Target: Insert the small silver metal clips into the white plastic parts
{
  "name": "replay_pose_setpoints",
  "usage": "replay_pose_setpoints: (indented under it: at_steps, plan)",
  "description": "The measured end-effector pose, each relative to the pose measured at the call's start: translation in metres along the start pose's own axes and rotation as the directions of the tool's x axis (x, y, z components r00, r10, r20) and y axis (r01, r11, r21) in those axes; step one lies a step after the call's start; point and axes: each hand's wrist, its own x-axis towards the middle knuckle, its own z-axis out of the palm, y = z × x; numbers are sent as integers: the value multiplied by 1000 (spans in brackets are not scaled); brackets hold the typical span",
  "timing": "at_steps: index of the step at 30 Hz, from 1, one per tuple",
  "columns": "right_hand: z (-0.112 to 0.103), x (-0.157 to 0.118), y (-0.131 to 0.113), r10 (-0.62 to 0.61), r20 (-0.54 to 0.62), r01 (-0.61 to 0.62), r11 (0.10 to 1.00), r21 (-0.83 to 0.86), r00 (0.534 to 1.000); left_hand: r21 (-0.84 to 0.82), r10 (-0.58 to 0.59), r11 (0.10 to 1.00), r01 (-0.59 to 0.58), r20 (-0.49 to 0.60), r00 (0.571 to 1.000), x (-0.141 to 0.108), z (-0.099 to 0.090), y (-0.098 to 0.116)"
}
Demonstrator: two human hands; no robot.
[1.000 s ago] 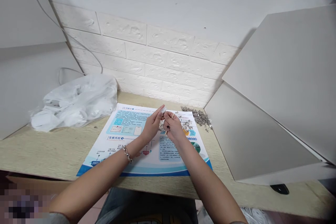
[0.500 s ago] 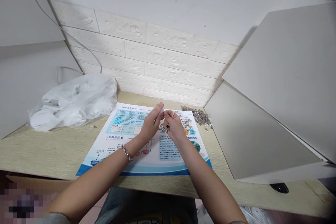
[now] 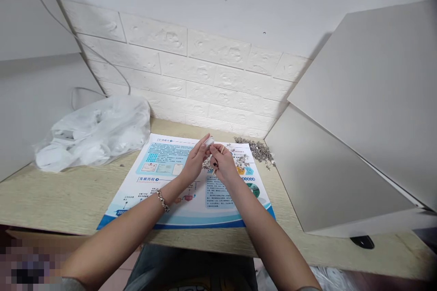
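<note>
My left hand is closed around a small white piece, which shows between its thumb and fingers. My right hand meets it from the right, thumb and forefinger pinched against the near end of the white piece. Whatever sits in that pinch is too small to make out. Pale narrow bits and a dark spot show at the right fingers; their kind is unclear. Beneath and behind both hands, small silvery metal parts lie scattered on a printed poster sheet, partly covered by the hands.
A larger heap of silvery parts lies at the poster's back right corner. On the left of the wooden table rests a clear plastic bag with white items. Grey panels stand at the right, a white brick-patterned wall behind.
The white piece now shows plainly at my left fingertips, where it was mostly hidden before. My left fingers have curled around it, and the right pinch stays close by. The view has shifted slightly.
</note>
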Motion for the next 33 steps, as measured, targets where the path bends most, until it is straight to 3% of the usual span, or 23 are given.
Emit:
replay_pose_setpoints:
  at_steps: [5,10,17,21,24,27,31,33]
  plan:
    - [0,1,0,-15,-16,14,1000,-16,1000,-11,-9,1000,9,13,1000,2,0,-4]
    - [-1,0,-3,-36,-11,36,999,-32,999,170,74,982,-77,23,997,2,-2,-4]
    - [-3,0,-7,-66,51,71,991,-116,997,569,178,804,-170,42,983,-4,-2,13]
    - [-9,3,-15,-57,77,81,930,-358,995,636,194,747,-193,69,979,-4,-4,17]
    - [-19,4,-21,-2,23,16,792,-610,1000,590,113,800,-108,28,993,0,-7,16]
    - [-29,3,-24,96,-2,-52,519,-853,995,425,-6,904,42,-86,996,5,-10,16]
    - [-35,-2,-23,139,74,59,112,-992,988,184,-241,946,267,-151,959,10,-12,19]
    - [-34,-5,-24,141,110,106,36,-994,984,115,-336,928,353,-142,931,11,-13,20]
